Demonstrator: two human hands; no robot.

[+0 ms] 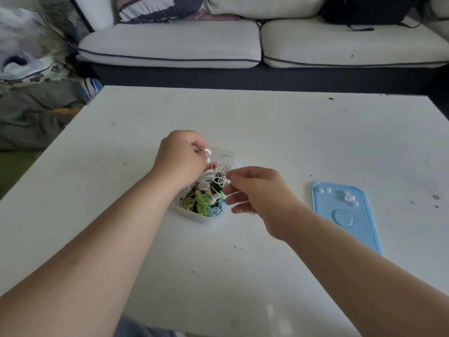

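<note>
A clear plastic container (229, 158) sits mid-table, filled with a tangle of small elastic bands (206, 193) in white, green, yellow, blue and black. My left hand (181, 156) hovers over the container's left side, fingers curled, pinching a white band. My right hand (257, 190) is at the container's right side, thumb and fingers pinching thin white bands pulled out from the pile. The container's left wall is hidden behind my left hand.
A light blue lid (347, 215) lies flat on the white table (291, 132) to the right, with a few small white bits on it. A pale sofa (243, 45) stands beyond the table's far edge; bedding is piled at left.
</note>
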